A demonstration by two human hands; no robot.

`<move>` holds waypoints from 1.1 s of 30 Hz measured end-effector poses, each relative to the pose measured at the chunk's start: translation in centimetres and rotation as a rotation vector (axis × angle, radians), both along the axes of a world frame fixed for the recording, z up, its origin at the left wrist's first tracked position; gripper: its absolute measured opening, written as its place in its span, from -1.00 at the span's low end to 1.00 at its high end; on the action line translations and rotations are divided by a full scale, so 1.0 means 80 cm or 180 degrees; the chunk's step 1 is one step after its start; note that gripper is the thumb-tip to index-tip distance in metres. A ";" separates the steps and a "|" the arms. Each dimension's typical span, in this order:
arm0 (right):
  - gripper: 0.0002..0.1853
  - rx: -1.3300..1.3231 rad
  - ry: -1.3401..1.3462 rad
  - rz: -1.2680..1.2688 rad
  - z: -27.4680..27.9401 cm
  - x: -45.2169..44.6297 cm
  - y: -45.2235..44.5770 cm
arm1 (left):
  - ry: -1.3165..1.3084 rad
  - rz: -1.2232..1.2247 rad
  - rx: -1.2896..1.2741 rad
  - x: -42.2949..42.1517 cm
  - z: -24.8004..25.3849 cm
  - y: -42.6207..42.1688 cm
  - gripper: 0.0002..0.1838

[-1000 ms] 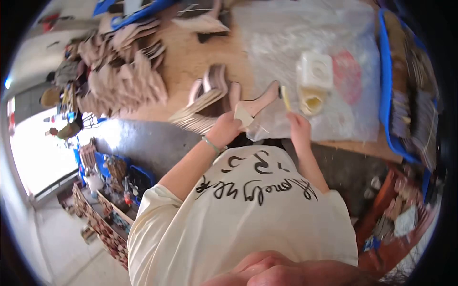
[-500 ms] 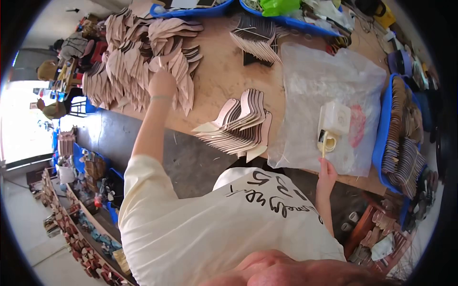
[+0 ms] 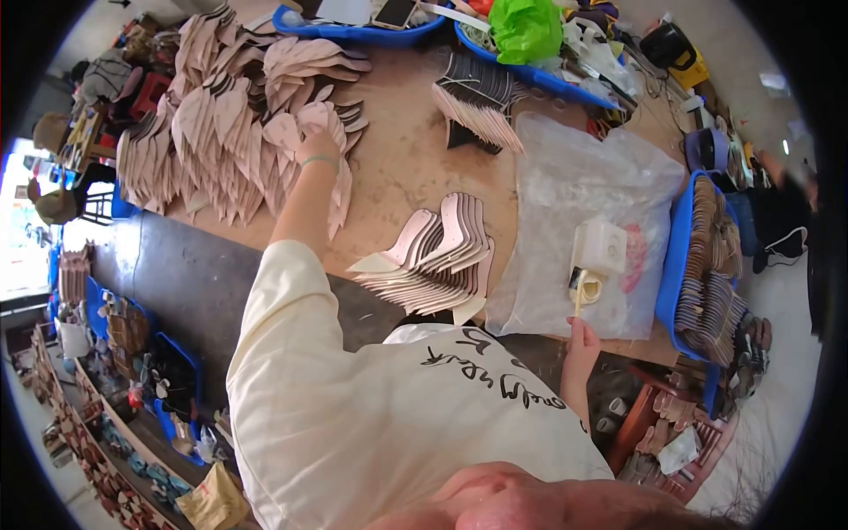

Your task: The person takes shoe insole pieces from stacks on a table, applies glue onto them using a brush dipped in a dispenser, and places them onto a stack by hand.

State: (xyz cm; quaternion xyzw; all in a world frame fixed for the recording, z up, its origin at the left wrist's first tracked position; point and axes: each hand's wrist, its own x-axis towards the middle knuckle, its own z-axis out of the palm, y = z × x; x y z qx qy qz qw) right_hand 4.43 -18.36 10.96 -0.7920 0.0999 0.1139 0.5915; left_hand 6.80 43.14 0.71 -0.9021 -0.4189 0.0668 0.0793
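Note:
My left hand (image 3: 321, 143) reaches out to the large pile of pink pieces (image 3: 212, 132), its fingers closed on a pink piece (image 3: 284, 132) at the pile's right side. My right hand (image 3: 580, 337) is closed around the handle of a brush (image 3: 579, 296). The brush's dark tip is at the mouth of an open cream container (image 3: 589, 288), joined to or against a white plastic container (image 3: 601, 247). Between my hands a fanned stack of pink-topped pieces (image 3: 433, 256) lies near the table's front edge.
Clear plastic sheeting (image 3: 548, 194) covers the table's right part. Another stack (image 3: 477, 106) lies farther back. Blue trays (image 3: 353, 34) line the back; a blue basket (image 3: 676, 265) with stacked pieces stands right. Shelves (image 3: 115, 415) are at lower left. A person (image 3: 782, 203) is at far right.
My left hand has gone from the fanned stack to the large pile, leaving its earlier piece behind. My right hand has brought the brush down to the container's mouth. The view has shifted.

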 end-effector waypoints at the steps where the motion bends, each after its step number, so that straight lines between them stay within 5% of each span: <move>1: -0.74 -0.0011 -0.0001 -0.0010 0.002 -0.002 0.003 | 0.0079 -0.0080 -0.0055 -0.001 -0.007 0.004 -0.31; 6: -0.74 0.0073 -0.0064 -0.0046 0.001 -0.004 0.007 | 0.0371 0.0093 -0.0483 -0.012 0.068 -0.028 -0.32; 12: -0.74 0.0144 -0.0126 0.0062 0.004 -0.001 0.013 | -0.0332 -0.0594 0.0199 -0.012 0.041 -0.011 -0.51; 19: -0.75 0.0079 -0.0183 0.0128 0.007 0.003 0.014 | -0.0262 -0.0464 -0.0196 -0.015 0.059 -0.027 -0.80; 23: -0.72 0.0246 -0.0129 -0.0271 0.019 0.007 0.009 | -0.0523 -0.0419 -0.1113 -0.052 0.080 -0.108 -0.65; 27: -0.70 0.0293 -0.0119 -0.0566 0.022 0.010 -0.005 | -0.0011 -0.1225 -0.2875 -0.097 0.051 -0.210 -0.45; 29: -0.69 0.0358 -0.0101 -0.0603 0.018 0.013 -0.012 | 0.0051 -0.0909 -0.3661 -0.089 0.028 -0.242 -0.34; 33: -0.71 0.0386 -0.0188 -0.0529 0.027 0.021 -0.001 | 0.0362 -0.1458 -0.3408 -0.053 0.031 -0.298 -0.21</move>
